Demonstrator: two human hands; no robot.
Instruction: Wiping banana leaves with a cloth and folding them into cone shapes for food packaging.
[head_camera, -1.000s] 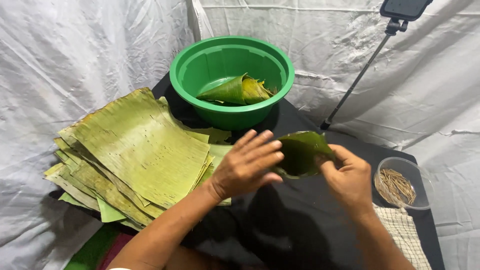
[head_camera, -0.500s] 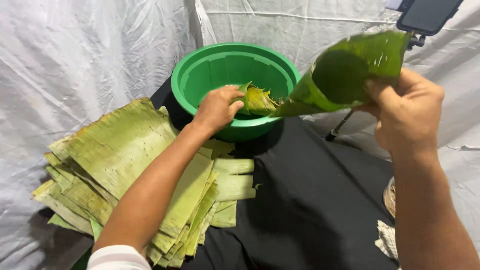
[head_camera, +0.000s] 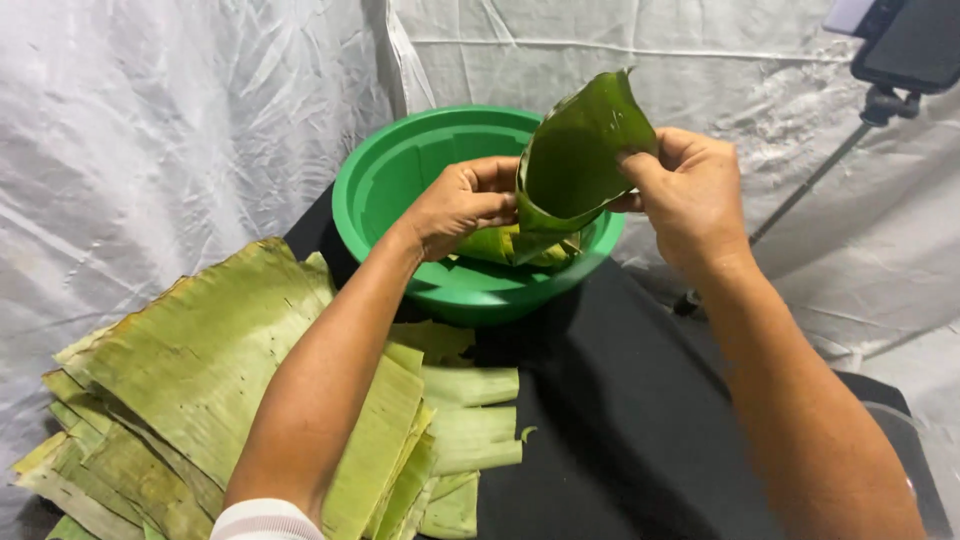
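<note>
both hands (head_camera: 470, 205) (head_camera: 690, 195) now grip one leaf cone (head_camera: 575, 150) over one green bowl (head_camera: 400, 180).

The leaf cone (head_camera: 578, 160) hides the left hand's (head_camera: 465, 205) fingertips and most of the wrapped parcels (head_camera: 500, 245), perhaps 2. The leaf stack (head_camera: 200, 380) runs off the bottom edge.

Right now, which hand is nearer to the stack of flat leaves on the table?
Left. The left hand is over the green bowl, its forearm crossing above the leaf stack. The right hand holds the folded dark leaf on the bowl's far side.
</note>
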